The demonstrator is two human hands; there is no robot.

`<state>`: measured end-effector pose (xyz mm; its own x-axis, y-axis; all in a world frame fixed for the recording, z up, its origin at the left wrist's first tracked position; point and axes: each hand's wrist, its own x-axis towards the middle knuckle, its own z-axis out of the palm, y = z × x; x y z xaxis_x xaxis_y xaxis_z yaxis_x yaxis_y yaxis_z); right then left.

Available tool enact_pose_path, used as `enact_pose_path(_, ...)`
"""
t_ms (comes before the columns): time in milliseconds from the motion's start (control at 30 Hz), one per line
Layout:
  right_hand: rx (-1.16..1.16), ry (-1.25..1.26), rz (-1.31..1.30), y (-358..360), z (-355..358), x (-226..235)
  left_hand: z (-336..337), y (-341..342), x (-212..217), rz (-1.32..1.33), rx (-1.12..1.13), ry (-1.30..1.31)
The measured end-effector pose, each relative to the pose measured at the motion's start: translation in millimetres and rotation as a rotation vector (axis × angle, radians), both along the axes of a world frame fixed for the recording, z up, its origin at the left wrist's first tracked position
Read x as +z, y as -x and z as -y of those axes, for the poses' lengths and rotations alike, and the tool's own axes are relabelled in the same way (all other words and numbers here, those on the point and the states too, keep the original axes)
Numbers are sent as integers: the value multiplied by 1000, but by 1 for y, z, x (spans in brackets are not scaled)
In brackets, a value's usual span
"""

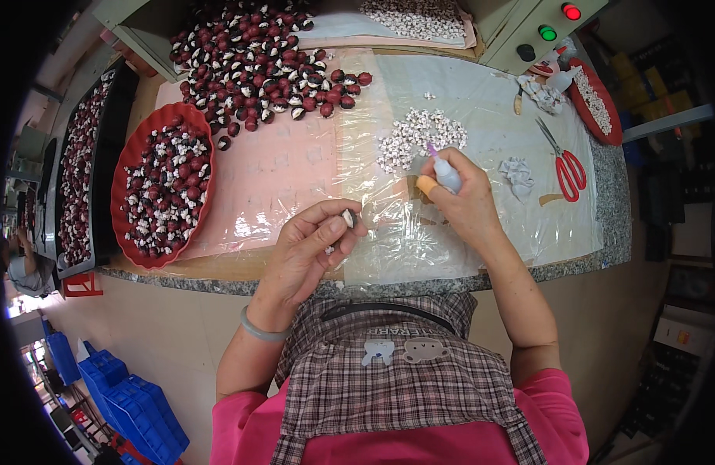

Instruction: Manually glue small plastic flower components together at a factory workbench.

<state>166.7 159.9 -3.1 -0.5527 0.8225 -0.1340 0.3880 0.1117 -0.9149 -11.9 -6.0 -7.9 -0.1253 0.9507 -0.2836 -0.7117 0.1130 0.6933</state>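
The left hand [311, 244] sits near the front edge of the tabletop [606, 194], its fingers pinching one small dark piece [348, 218] with a white tip. The right hand [462, 198] is near the middle, its fingers wrapped around a little glue bottle [444, 172] with the tip up. This looks like the gluing step. Next, the bottle tip probably has to meet the small piece, so both hands must come close. There is open plastic sheet [295, 167] between them. A pile of white bits [416, 136] lies behind, a red basket [165, 186] by the left edge, red scissors [565, 161] toward the right edge.
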Motion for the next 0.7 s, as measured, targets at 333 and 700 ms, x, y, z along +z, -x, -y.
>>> enact_pose_path(333,105,-606,203,21,-3,1,3,1,-2,-47,9,21)
enact_pose_path(700,326,-505,197,21,-9,11,3,1,-2,-55,15,10)
